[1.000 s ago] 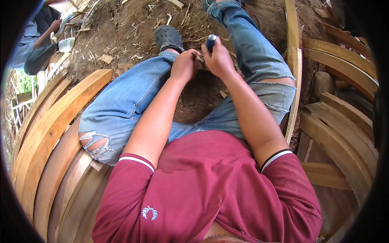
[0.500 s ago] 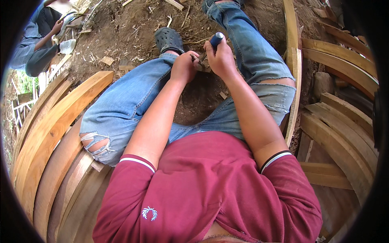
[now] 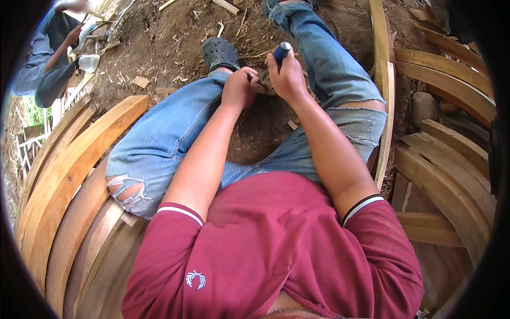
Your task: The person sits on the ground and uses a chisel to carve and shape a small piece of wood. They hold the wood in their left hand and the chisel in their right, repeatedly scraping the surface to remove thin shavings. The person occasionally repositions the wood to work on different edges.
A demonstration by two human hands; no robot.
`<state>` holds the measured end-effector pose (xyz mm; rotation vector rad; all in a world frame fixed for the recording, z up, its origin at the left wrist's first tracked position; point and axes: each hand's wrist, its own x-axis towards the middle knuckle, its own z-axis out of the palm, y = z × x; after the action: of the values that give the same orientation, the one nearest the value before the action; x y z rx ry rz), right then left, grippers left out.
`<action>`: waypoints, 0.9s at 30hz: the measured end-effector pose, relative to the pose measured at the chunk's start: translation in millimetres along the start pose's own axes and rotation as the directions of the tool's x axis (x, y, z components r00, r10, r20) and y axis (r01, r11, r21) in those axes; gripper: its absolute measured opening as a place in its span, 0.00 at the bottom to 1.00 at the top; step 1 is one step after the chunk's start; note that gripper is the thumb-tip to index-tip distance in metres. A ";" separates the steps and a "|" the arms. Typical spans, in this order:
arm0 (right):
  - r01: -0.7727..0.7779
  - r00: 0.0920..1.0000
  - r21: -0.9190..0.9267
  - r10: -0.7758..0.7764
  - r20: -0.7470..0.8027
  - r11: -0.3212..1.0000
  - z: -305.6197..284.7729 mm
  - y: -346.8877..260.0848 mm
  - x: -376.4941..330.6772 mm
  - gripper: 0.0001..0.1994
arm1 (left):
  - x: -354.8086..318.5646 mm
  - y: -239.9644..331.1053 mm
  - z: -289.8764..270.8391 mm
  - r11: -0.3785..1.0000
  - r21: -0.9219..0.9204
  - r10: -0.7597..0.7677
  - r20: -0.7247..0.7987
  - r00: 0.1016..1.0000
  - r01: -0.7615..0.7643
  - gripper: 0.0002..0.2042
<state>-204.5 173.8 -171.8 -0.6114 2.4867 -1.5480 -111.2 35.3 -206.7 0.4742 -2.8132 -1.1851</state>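
Between my lower legs, both hands work close together just above the dirt. My right hand (image 3: 289,80) is closed around a tool with a dark blue handle (image 3: 282,51), its pale butt end pointing up and away from me. The tool's thin shaft slants down toward my left hand. My left hand (image 3: 239,87), fingers curled, grips a small dark piece (image 3: 258,84) that is mostly hidden, so its kind cannot be made out. The two hands are a short gap apart, with the small piece and the tool's lower end between them.
Curved wooden pieces (image 3: 79,154) are stacked at my left, and more curved boards (image 3: 446,181) lie at my right. A long upright board (image 3: 387,106) runs beside my right leg. Wood chips (image 3: 141,82) litter the dirt. Another person (image 3: 53,64) sits at the far left.
My hands and the tool hold almost the same place and grip. At the far left, the other person's arm and hand have shifted slightly.
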 end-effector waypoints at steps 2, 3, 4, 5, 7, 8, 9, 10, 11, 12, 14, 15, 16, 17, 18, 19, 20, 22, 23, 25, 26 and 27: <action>-0.010 1.000 -0.004 0.010 -0.004 1.000 -5.5 -1.3 0.9 0.16 | 0.4 -2.3 -2.2 0.998 -0.028 -0.063 0.043 0.997 0.064 0.07; -0.020 1.000 0.032 0.020 -0.006 0.999 -8.7 -5.8 -0.3 0.16 | -0.8 -0.9 -1.9 0.994 -0.031 -0.099 0.057 0.993 0.101 0.07; -0.029 1.000 0.067 0.030 -0.007 0.997 -11.2 -10.3 -0.4 0.16 | -0.1 0.0 -1.9 0.998 -0.035 -0.051 0.029 0.998 0.052 0.07; -0.042 0.999 0.051 0.041 0.011 0.998 -12.9 -15.2 1.3 0.16 | 1.8 0.6 -2.3 0.999 -0.037 -0.002 0.002 1.000 0.002 0.07; -0.003 1.000 0.031 0.003 -0.005 1.000 -2.4 -0.1 1.0 0.16 | 2.9 3.8 -1.5 1.000 0.028 0.001 -0.003 1.000 -0.001 0.07; 0.019 1.000 0.018 -0.019 -0.016 1.000 0.7 9.2 1.7 0.16 | 2.3 3.5 -1.5 1.000 0.011 -0.027 0.007 1.000 0.027 0.07; 0.042 0.999 0.021 -0.041 -0.025 0.999 -0.3 5.6 3.9 0.15 | 1.1 1.5 -4.9 0.998 0.001 -0.062 0.008 0.998 0.062 0.07; 0.025 0.999 0.028 -0.024 -0.034 0.999 -3.1 2.5 4.8 0.15 | 0.3 0.4 -6.7 0.995 -0.010 -0.097 0.009 0.995 0.097 0.07; 0.009 0.999 0.036 -0.007 -0.043 0.999 -7.8 -0.1 5.0 0.15 | 0.4 1.5 -5.2 0.993 -0.007 -0.121 0.028 0.992 0.121 0.07; -0.015 0.999 0.048 0.017 -0.046 0.999 -11.2 -5.2 1.8 0.15 | -0.4 -0.6 -2.9 0.998 -0.023 -0.058 0.005 0.998 0.059 0.06; -0.026 1.000 0.011 0.025 0.014 1.000 -12.0 -14.7 1.8 0.17 | 0.4 -5.7 0.9 0.997 -0.049 0.065 -0.041 0.997 -0.067 0.06; -0.023 0.999 -0.023 0.023 0.031 0.999 -9.3 -13.1 2.7 0.17 | 4.0 -0.1 1.8 0.998 -0.020 0.065 -0.040 0.997 -0.066 0.06; -0.019 0.999 -0.057 0.022 0.047 0.998 -6.8 -10.9 1.8 0.17 | 3.2 1.3 2.6 1.000 -0.023 0.017 0.002 1.000 -0.017 0.06; -0.014 0.992 -0.110 0.028 0.122 0.994 -1.7 -2.2 -5.6 0.18 | 0.5 3.2 1.1 0.999 -0.023 -0.031 0.043 0.999 0.032 0.06; 0.016 0.989 -0.105 0.000 0.147 0.994 0.4 -6.3 -8.3 0.18 | -0.6 4.5 -2.6 0.996 -0.018 -0.081 0.074 0.994 0.082 0.06; 0.007 0.990 -0.104 0.008 0.143 0.995 -1.3 -8.8 -8.9 0.18 | -0.9 9.4 -4.8 0.991 0.008 -0.132 0.109 0.985 0.131 0.07; -0.002 0.990 -0.104 0.017 0.140 0.995 -3.3 -10.9 -7.0 0.17 | 2.1 10.7 -3.4 0.997 0.012 -0.078 0.072 0.994 0.077 0.07; -0.018 0.993 -0.029 0.021 0.120 0.999 -10.3 -14.9 -4.0 0.17 | 0.2 14.1 -2.3 0.999 0.028 0.016 0.006 1.000 -0.017 0.07; 0.008 0.995 -0.035 -0.004 0.103 0.999 -9.2 -14.3 -2.3 0.17 | 1.9 14.3 -3.6 1.000 0.013 -0.006 0.018 1.000 0.006 0.07; 0.034 0.998 -0.038 -0.032 0.056 0.999 -4.0 -7.9 -0.9 0.17 | 0.8 8.2 -2.5 1.000 -0.007 -0.016 0.010 1.000 0.016 0.07; 0.047 0.998 -0.040 -0.046 0.032 0.998 -2.7 -4.6 -1.1 0.16 | 0.8 5.7 -1.2 1.000 -0.017 -0.020 0.006 1.000 0.020 0.07; 0.038 0.999 -0.029 -0.037 0.039 0.999 -3.8 -9.9 -0.9 0.16 | 1.3 4.8 -2.1 1.000 -0.012 0.000 0.002 1.000 0.000 0.06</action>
<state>-202.4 173.5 -161.3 -0.6893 2.4877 -1.4997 -113.3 36.7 -201.9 0.4730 -2.8065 -1.2024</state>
